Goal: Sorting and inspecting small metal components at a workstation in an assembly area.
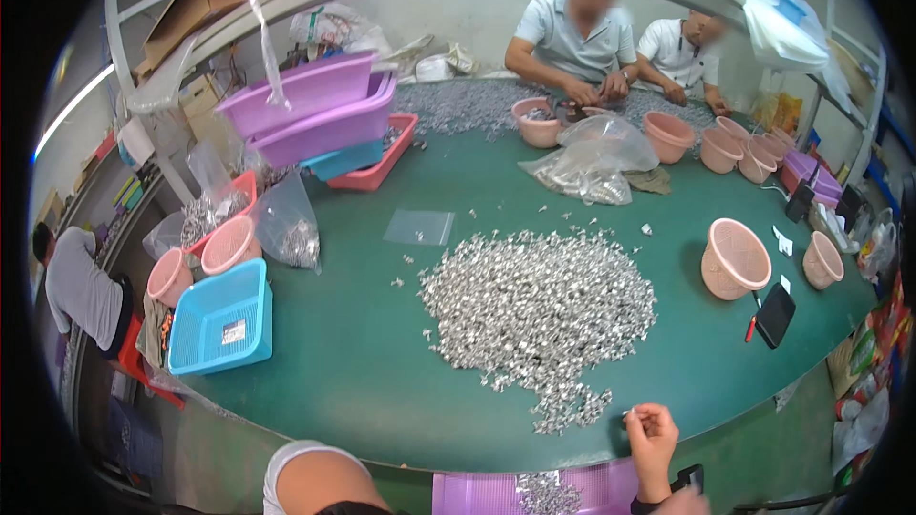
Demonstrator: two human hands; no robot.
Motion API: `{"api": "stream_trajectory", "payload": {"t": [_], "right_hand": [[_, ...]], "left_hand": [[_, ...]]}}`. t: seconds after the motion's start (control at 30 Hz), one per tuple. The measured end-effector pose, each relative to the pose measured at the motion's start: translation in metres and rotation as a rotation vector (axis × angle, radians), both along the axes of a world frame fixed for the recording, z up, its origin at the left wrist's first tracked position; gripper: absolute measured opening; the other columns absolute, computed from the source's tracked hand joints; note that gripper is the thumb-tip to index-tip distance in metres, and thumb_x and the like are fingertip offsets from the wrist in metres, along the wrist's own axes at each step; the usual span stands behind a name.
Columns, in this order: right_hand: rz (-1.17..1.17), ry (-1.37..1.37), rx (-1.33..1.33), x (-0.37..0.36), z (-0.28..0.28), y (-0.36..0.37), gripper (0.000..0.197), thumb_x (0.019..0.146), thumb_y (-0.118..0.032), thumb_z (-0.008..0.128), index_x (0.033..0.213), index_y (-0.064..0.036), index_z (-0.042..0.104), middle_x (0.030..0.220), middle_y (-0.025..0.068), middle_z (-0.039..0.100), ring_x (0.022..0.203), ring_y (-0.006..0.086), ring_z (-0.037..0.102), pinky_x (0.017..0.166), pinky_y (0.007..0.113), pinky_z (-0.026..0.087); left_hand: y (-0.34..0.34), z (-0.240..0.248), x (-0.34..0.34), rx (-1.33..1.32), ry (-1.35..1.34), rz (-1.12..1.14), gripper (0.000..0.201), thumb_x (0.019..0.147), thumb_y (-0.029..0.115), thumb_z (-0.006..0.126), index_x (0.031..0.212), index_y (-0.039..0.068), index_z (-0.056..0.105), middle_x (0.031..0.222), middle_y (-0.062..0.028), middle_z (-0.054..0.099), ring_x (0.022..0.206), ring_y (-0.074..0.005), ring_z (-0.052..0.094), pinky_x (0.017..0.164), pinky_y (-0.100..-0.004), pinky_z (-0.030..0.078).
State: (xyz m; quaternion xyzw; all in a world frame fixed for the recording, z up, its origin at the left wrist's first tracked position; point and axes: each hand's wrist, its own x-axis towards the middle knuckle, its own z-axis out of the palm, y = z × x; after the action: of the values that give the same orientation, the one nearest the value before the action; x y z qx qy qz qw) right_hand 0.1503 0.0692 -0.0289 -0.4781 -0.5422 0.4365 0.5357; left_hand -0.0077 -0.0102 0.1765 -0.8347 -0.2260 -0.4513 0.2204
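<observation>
My right hand [652, 434] is raised at the table's near edge, fingers closed in a pinch on what looks like a small silvery metal piece [627, 414]. Beside its dark cuff, at the lower edge, is a blurred patch of skin [685, 504], perhaps my left hand; its fingers cannot be made out. My bent left arm [320, 479] shows at lower left. A wide heap of small silvery metal parts [539, 305] covers the middle of the green table [353, 324]. Below the edge, a purple tray [477, 496] holds more parts [549, 496].
A blue basket [221, 319] and parts bags [289, 224] stand left, near stacked purple bins [320, 119]. At right are a pink basket [736, 262] and a black phone [777, 315]. Two people [577, 43] work at the far side; another person [81, 277] sits left.
</observation>
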Motion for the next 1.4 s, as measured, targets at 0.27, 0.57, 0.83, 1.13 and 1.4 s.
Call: {"api": "stream_trajectory", "payload": {"t": [0.27,0.57,0.83,1.13,1.4], "right_hand": [[-0.018,-0.025,-0.014,0.013,-0.008,-0.005,0.013,0.068,0.003,0.057,0.079,0.0036,0.05,0.069,0.0052,0.054,0.062,0.0085,0.052,0.057,0.019,0.042],[0.019,-0.105,0.017,0.009,0.004,-0.002,0.014,0.068,0.001,0.059,0.079,0.0033,0.051,0.071,0.0047,0.055,0.067,0.0078,0.051,0.061,0.019,0.042],[0.423,-0.178,0.058,-0.025,0.026,-0.009,0.015,0.071,-0.01,0.06,0.082,-0.0025,0.054,0.077,0.007,0.057,0.071,0.0146,0.054,0.064,0.024,0.042],[0.199,0.21,-0.174,-0.008,0.02,-0.015,0.013,0.072,0.0,0.056,0.085,0.0011,0.051,0.079,0.0047,0.055,0.073,0.0104,0.053,0.069,0.021,0.042],[0.236,0.333,-0.333,-0.01,0.022,-0.014,0.014,0.074,0.003,0.053,0.088,0.0022,0.049,0.078,0.0058,0.054,0.076,0.0104,0.053,0.068,0.021,0.042]], "left_hand": [[0.113,-0.121,-0.035,-0.734,0.171,0.413,0.037,0.074,0.025,0.05,0.109,0.013,0.046,0.12,-0.0136,0.033,0.112,-0.0314,0.029,0.09,-0.0433,0.022],[0.121,-0.164,-0.028,-0.762,0.149,0.445,0.029,0.068,0.028,0.055,0.091,0.011,0.052,0.097,-0.0176,0.046,0.094,-0.0303,0.041,0.08,-0.0404,0.026],[0.091,-0.168,-0.036,-0.782,0.176,0.334,0.031,0.073,0.029,0.052,0.099,0.013,0.051,0.104,-0.0135,0.044,0.1,-0.0278,0.04,0.086,-0.0409,0.028],[0.047,-0.149,-0.044,-1.028,0.263,0.348,0.045,0.074,0.04,0.05,0.113,0.018,0.044,0.124,-0.0146,0.028,0.115,-0.0335,0.024,0.09,-0.053,0.015],[0.062,-0.172,-0.037,-1.024,0.222,0.356,0.051,0.07,0.044,0.054,0.113,0.019,0.044,0.123,-0.0133,0.029,0.115,-0.0336,0.022,0.091,-0.0515,0.013]]}}
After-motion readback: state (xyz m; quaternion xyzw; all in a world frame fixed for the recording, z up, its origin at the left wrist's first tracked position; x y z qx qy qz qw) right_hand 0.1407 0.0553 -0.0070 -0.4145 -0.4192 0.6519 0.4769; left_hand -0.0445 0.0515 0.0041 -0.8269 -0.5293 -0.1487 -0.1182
